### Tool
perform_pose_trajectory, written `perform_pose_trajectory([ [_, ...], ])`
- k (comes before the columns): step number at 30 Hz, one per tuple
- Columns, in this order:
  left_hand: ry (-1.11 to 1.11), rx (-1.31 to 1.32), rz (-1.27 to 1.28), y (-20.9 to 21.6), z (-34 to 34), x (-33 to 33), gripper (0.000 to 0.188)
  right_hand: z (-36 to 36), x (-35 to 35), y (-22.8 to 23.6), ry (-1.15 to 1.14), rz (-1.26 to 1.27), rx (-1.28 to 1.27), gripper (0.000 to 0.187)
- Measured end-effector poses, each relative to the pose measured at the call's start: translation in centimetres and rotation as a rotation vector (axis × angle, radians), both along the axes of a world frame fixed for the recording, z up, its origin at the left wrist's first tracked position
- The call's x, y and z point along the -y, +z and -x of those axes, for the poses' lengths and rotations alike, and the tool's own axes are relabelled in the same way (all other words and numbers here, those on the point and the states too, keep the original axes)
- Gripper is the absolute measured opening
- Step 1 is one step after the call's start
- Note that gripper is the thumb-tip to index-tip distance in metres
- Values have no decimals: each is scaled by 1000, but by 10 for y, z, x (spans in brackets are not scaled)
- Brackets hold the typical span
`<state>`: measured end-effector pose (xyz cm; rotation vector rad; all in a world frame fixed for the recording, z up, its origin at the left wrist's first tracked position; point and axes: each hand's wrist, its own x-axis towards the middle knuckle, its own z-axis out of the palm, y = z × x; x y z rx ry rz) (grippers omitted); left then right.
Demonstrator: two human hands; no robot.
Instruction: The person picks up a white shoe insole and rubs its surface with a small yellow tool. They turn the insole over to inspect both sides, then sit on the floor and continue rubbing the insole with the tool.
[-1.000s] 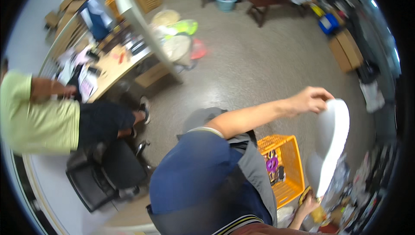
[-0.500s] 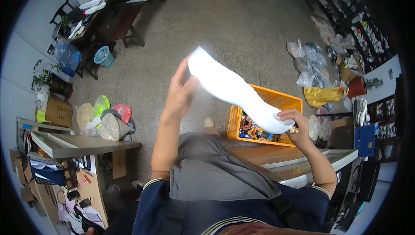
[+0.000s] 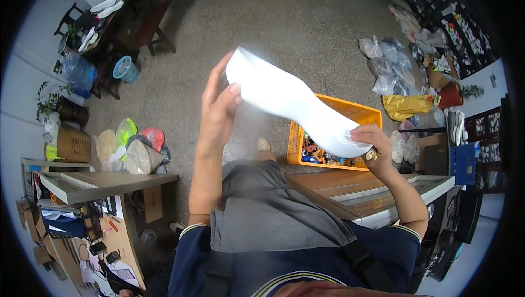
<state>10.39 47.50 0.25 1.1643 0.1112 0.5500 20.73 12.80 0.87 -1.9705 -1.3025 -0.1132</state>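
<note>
I hold a long white piece shaped like a shoe sole (image 3: pixel 298 100) in front of me, tilted so its left end is higher in the view. Its surface is washed out by glare. My left hand (image 3: pixel 220 92) grips the broad left end, thumb on the near side and fingers behind. At the other end, my right hand (image 3: pixel 376 145) pinches the rounded tip, with a small yellowish thing at its fingers. Below the sole on the floor stands an orange crate (image 3: pixel 374 115), holding several small colourful items (image 3: pixel 313 152) partly hidden by the sole.
Open wooden-framed doors (image 3: pixel 109 182) flank me, the other at right (image 3: pixel 383 198). Colourful bags (image 3: pixel 143 152) lie at left near a light-blue bin (image 3: pixel 126 69) and a bench (image 3: pixel 155 29). Clear plastic bags (image 3: pixel 391 67) and a yellow sack (image 3: pixel 407 105) lie at right, before racks (image 3: pixel 465 34).
The sole and both hands have shifted slightly up and left in the view, and the sole has turned a little. Both hands keep their hold. The surroundings shift slightly with my head.
</note>
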Motion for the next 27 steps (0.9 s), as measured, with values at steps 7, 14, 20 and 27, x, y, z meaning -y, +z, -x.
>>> perform_pose_trajectory([
  [7, 59, 5, -234, -3, 0, 6, 78, 3, -3, 0, -8, 26, -15, 33],
  [14, 78, -60, -330, -5, 1, 14, 96, 5, -4, 0, -3, 48, 5, 31],
  [20, 52, -29, -445, -3, 2, 13, 108, 6, -5, 1, 0, 66, 10, 32],
  [27, 26, -29, -382, -5, 1, 10, 97, 5, -4, 0, 17, 67, 45, 31],
])
